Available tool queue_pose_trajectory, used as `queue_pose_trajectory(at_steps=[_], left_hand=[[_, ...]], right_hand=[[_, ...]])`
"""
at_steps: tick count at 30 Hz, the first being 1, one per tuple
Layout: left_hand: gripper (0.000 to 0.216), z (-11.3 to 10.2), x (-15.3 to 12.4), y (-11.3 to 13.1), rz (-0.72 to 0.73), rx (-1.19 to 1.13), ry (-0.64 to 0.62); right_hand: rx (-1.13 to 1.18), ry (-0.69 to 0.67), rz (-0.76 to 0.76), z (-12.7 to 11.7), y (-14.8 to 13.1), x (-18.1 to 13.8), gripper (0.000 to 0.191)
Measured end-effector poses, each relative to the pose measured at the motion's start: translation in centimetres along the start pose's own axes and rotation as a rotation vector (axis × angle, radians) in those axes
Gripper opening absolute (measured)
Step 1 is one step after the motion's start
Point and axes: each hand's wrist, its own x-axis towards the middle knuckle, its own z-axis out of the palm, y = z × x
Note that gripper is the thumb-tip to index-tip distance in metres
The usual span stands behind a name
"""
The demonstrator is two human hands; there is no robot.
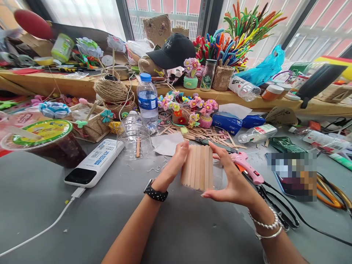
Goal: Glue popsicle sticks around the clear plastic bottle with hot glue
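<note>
A stick panel (198,167) is held upright near the middle of the grey table (41,198). It is gripped at its 9 o'clock edge by the left hand (176,161) and at 3 o'clock by the right hand (232,179), fingers narrowly curled on it. A glue gun (246,165) lies at 3 o'clock and a bottle (147,99) stands at 11 o'clock.

Bright barred windows (176,14) behind a cluttered wooden shelf (82,86).

Matt pale wooden sticks (198,167) (seemingly unvarnished) above a smooth grey table (41,198).
</note>
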Motion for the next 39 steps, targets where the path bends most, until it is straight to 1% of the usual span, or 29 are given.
queue_pose_trajectory(at_steps=[2,4,6,7,13,16,20,23,24,26,28,30,33,36,39], left_hand=[[0.056,0.1,-0.5,0.4,-0.053,-0.023,-0.085],[0.069,0.3,-1.0,0.9,-0.073,0.004,-0.111],[0.083,0.4,-1.4,1.5,-0.072,0.042,-0.109],[0.086,0.5,-1.5,1.7,-0.064,0.052,-0.104],[0.093,1.0,-1.6,1.9,-0.018,0.04,-0.043],[0.09,1.2,-1.7,1.8,0.018,0.042,-0.04],[0.09,1.1,-1.8,1.6,0.133,0.051,-0.065],[0.085,0.7,-1.4,1.4,0.178,-0.044,-0.105],[0.079,0.4,-1.1,1.3,0.172,-0.102,-0.137],[0.063,-0.2,-0.6,1.1,0.15,-0.201,-0.247],[0.054,-0.7,-0.2,1.0,0.132,-0.215,-0.373],[0.052,-1.1,-0.1,0.9,0.154,-0.184,-0.424],[0.059,-1.1,-0.3,1.0,0.209,-0.113,-0.409],[0.063,-0.7,-0.6,1.1,0.203,-0.075,-0.395],[0.062,-0.4,-0.8,1.2,0.195,-0.066,-0.379]], right_hand=[[-0.023,-0.003,0.005,0.0,0.0,0.0,0.103],[-0.038,-0.001,0.002,0.1,0.0,0.0,0.104],[-0.052,0.008,-0.002,0.1,-0.1,-0.1,0.105],[-0.06,0.013,-0.004,0.2,-0.1,-0.1,0.106],[-0.079,0.016,-0.014,0.5,0.0,-0.2,0.11],[-0.085,0.024,-0.022,0.5,0.0,-0.2,0.11],[-0.099,0.036,-0.052,0.3,-0.2,-0.3,0.107],[-0.11,0.086,-0.07,0.2,-0.6,-0.3,0.102],[-0.117,0.108,-0.07,0.2,-0.8,-0.2,0.101],[-0.145,0.141,-0.076,0.4,-1.0,-0.2,0.1],[-0.188,0.162,-0.102,0.7,-1.1,-0.1,0.1],[-0.24,0.175,-0.149,1.0,-1.1,0.0,0.099],[-0.303,0.189,-0.2,1.4,-0.9,0.1,0.096],[-0.324,0.186,-0.202,1.6,-0.6,0.1,0.095],[-0.331,0.19,-0.206,1.7,-0.4,0.1,0.093]])
